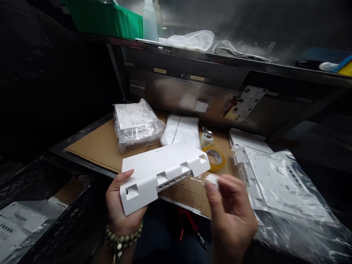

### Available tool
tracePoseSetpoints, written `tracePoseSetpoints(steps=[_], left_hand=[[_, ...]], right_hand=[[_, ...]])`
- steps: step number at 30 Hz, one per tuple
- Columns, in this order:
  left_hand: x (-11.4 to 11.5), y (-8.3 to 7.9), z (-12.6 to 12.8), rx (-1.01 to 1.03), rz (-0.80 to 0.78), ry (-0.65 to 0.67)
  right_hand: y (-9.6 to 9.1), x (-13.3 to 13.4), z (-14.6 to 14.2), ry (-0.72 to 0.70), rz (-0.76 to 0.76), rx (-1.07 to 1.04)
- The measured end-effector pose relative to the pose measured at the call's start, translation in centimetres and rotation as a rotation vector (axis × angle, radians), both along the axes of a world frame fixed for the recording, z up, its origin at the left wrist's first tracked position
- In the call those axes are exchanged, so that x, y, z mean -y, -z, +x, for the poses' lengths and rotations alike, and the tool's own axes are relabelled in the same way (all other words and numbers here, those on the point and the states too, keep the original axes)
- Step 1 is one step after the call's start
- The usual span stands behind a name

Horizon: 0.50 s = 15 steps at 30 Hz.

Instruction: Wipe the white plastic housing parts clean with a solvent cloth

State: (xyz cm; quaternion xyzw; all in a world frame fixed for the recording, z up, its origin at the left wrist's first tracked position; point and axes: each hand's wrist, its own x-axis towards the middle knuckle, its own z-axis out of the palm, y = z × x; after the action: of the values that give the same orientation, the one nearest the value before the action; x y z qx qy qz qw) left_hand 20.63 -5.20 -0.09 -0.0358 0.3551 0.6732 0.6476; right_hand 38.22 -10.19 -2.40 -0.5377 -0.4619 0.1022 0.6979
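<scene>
My left hand (119, 209), with a bead bracelet at the wrist, grips the near left end of a long white plastic casing (162, 165), holding it level above the cardboard-covered bench (96, 146). The casing's side with several port openings faces me. My right hand (231, 212) is just right of the casing, its fingers pinched on a small white piece (212, 179) that I cannot name. The hand is slightly blurred.
A roll of yellow tape (215, 158) and a small pump bottle (206, 138) sit behind the casing. Bagged white parts (136, 123) lie at the left back, folded white sheets (181, 130) in the middle, more casings on plastic film (275, 179) at the right. A black crate (35, 205) stands lower left.
</scene>
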Motion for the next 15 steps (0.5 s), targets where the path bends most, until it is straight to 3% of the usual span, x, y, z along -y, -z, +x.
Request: tracePoseSetpoints(steps=[2, 6, 11, 15], left_hand=[[-0.3, -0.5, 0.2, 0.006, -0.069, -0.018], [-0.8, -0.2, 0.2, 0.099, 0.036, 0.069], [-1.3, 2.6, -1.3, 0.115, 0.297, 0.219], [-1.2, 5.3, -2.6, 0.066, 0.388, 0.308]], right_hand=[[0.4, 0.2, 1.2, 0.040, -0.059, -0.137], [1.7, -0.1, 2.8, 0.062, -0.124, -0.303], [2.8, -0.9, 4.3, 0.053, -0.099, -0.440], [3.5, -1.3, 4.8, 0.010, -0.151, -0.539]])
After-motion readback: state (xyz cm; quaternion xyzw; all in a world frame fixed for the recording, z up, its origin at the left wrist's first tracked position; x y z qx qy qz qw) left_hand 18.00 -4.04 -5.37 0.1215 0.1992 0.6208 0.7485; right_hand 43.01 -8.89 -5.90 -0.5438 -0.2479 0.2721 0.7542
